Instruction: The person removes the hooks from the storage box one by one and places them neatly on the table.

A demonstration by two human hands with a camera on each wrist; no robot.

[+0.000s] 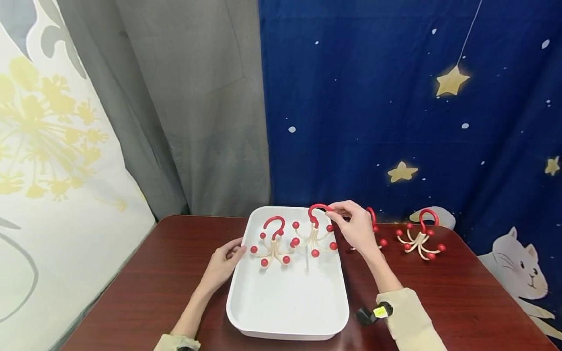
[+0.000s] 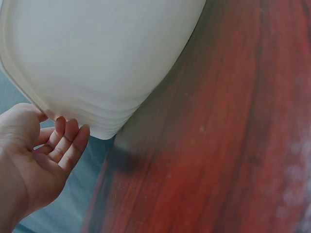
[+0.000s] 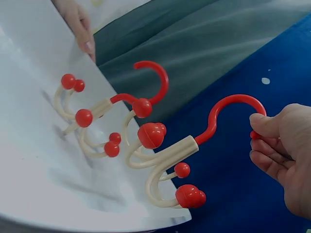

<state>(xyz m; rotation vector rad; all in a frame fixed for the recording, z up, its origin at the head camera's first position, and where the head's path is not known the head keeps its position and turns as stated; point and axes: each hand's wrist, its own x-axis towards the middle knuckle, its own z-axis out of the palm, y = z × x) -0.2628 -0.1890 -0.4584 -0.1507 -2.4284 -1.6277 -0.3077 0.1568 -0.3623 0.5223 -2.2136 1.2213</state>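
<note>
- Two pale sleeves (image 1: pixel 410 312) reach in nearest you; one black device (image 1: pixel 365 316) with a yellow label sits by your right one.
- One white tray (image 1: pixel 285 307) lies before you on the dark red surface (image 1: pixel 153 278).
- Your left hand (image 1: pixel 224 263) grips the tray's left rim, thumb on the edge and fingers against the outer wall.
- You have four red-and-cream hooks in all. One, the standing hook (image 1: pixel 274 248), is in the tray, its red curve up.
- Your right hand (image 1: pixel 353 225) pinches the red end of the second, the held hook (image 1: pixel 314 225), over the tray's far part.
- Two more are on the surface right of the tray: a half-hidden hook (image 1: pixel 372 217) behind your right hand, and a far-right hook (image 1: pixel 420 240) in full view.
- Behind the surface hang one grey curtain (image 1: pixel 210 97) and one blue curtain (image 1: pixel 351 97) showing three yellow stars.
</note>
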